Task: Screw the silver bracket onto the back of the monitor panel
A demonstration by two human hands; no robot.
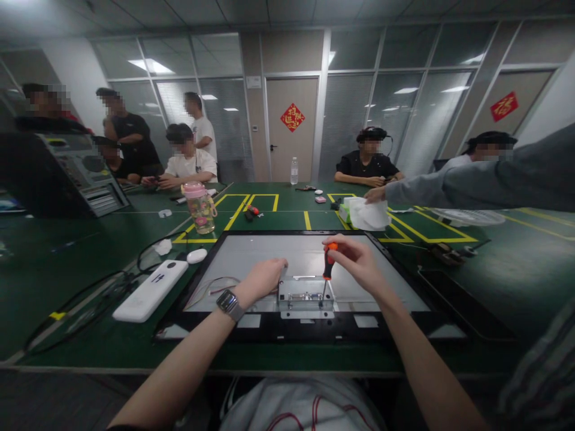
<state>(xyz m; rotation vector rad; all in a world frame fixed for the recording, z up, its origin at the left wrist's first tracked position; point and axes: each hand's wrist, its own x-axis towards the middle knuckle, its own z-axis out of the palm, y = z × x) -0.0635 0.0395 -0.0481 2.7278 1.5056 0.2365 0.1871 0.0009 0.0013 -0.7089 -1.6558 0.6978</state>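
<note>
A flat monitor panel (251, 251) lies face down on the green table, its metal back up. My right hand (357, 260) is closed round an orange-and-black screwdriver (328, 266), held upright with its tip on the small metal board cover (305, 294) near the panel's front edge. My left hand (263, 278), a watch on its wrist, rests with curled fingers on the panel just left of that cover; whether it holds anything is hidden.
A white power bank (150, 290), a white mouse (196, 255) and black cables (90, 296) lie to the left. A pink-lidded bottle (200, 208) stands behind. Another person's grey sleeve (476, 179) reaches in from the right over white cloth (371, 214). Several people sit across.
</note>
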